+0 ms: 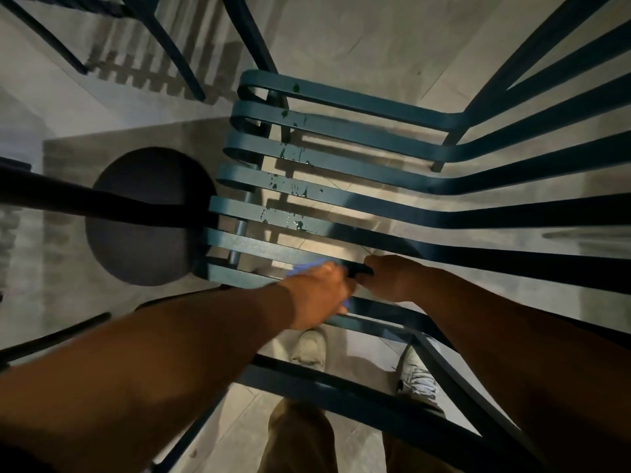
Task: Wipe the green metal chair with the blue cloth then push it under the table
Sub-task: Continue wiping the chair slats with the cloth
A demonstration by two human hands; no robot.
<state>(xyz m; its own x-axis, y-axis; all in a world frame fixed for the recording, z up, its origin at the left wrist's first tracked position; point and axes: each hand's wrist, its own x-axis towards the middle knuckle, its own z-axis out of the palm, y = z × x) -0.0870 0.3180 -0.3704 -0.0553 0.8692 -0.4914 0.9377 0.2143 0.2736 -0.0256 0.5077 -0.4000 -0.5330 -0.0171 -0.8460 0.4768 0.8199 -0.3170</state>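
Wiping step: left hand (321, 295) presses the blue cloth (304, 269) on the green chair (341, 213) slats, right hand (389, 278) grips one; wet upper slats come next.

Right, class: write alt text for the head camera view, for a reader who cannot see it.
Seen from above, a person's left hand presses a blue cloth on a slat of a green metal chair, while the right hand grips a slat beside it. Dark wet spots dot the slats further away. A round dark table base sits left, and pale shoes show below.
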